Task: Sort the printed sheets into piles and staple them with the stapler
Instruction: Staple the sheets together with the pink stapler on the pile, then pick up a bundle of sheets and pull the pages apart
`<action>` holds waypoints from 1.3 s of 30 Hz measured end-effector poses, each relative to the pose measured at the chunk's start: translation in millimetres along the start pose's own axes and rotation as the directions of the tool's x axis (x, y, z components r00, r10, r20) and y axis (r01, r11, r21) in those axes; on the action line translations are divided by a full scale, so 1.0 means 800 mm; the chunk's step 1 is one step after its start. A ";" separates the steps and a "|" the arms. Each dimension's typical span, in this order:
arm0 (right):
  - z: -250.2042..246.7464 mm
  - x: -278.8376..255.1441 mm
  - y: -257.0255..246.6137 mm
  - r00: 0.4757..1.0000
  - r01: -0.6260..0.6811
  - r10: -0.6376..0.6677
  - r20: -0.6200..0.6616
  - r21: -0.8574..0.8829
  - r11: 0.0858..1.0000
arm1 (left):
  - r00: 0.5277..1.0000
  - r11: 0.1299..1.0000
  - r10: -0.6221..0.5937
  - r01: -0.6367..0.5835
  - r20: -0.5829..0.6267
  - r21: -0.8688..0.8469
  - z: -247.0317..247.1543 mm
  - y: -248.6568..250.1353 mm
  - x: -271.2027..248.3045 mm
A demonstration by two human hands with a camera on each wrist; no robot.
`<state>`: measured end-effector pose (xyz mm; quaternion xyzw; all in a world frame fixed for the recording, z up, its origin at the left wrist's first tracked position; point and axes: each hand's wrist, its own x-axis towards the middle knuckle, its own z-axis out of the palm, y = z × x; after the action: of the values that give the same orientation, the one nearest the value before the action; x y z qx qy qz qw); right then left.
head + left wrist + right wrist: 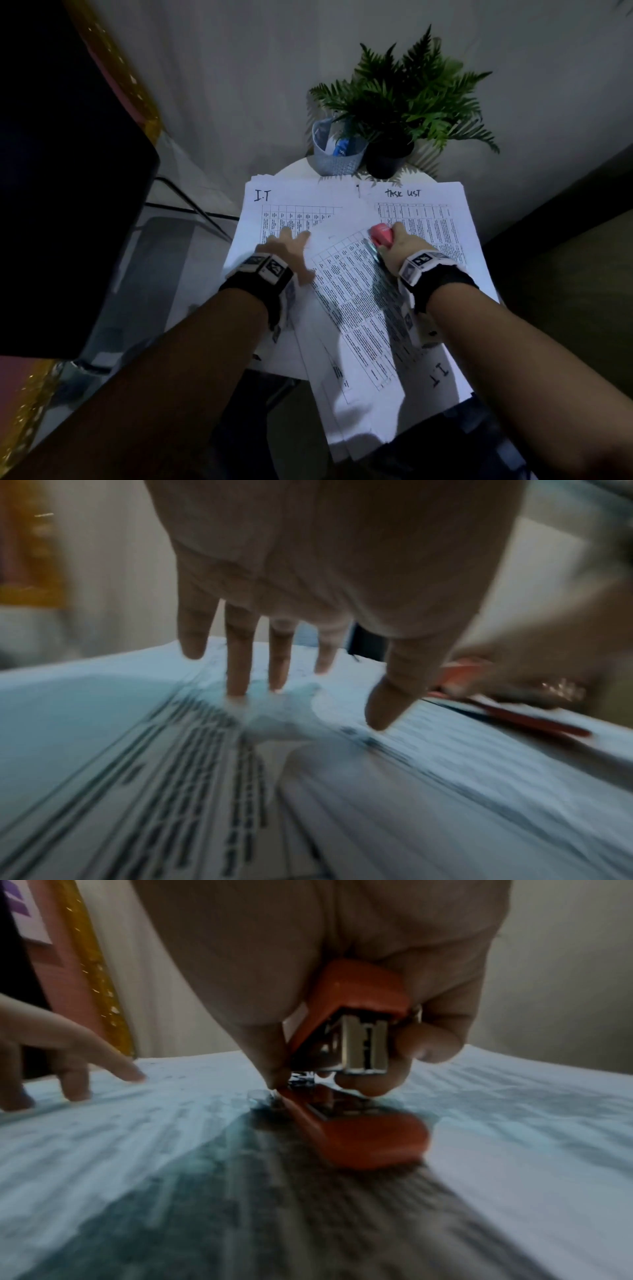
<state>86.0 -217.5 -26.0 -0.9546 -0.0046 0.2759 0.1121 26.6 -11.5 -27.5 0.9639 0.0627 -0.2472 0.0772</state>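
Right hand (397,245): I've got my fingers curled round the red stapler (380,234), hinged wide apart, base on the slanted printed sheets (356,298).
Left hand (286,248): fingers straight and spread — pressing the sheets on the desk (294,168).
Piles: "I.T" pile (270,212) left, "TASK LIST" pile (431,219) right.

A potted fern (404,99) in a black pot stands at the white table's (294,169) far edge; a grey basket (337,150) touches its left side.

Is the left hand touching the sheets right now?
Touching: in the left wrist view the left hand's straight fingertips press onto the printed sheets.
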 end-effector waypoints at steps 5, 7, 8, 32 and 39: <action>-0.013 -0.005 0.046 0.986 -0.138 0.137 -0.092 0.000 0.990 | 0.992 0.997 -0.083 0.082 -0.100 -0.013 0.004 -0.015 0.007; -0.016 -0.007 0.051 0.983 -0.155 0.153 -0.101 -0.016 0.988 | 0.990 0.990 -0.141 0.141 -0.008 -0.021 -0.008 -0.012 0.010; -0.018 -0.009 0.050 0.981 -0.163 0.158 -0.114 -0.038 0.986 | 0.986 0.986 -0.162 0.163 0.033 -0.023 -0.014 -0.011 0.014; -0.036 -0.153 -0.060 0.985 0.166 -0.126 -0.115 0.808 0.566 | 0.944 0.374 0.028 -0.315 -0.329 -0.872 -0.052 0.013 -0.125; -0.053 -0.182 -0.054 0.994 0.104 -0.089 -0.067 0.842 0.529 | 0.920 0.360 0.058 -0.382 -0.388 -0.851 -0.058 0.031 -0.153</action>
<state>-12.4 -194.3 94.7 -0.7826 0.0772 0.2296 0.5734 -54.5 -38.0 75.2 0.7844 0.0674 -0.0135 0.6164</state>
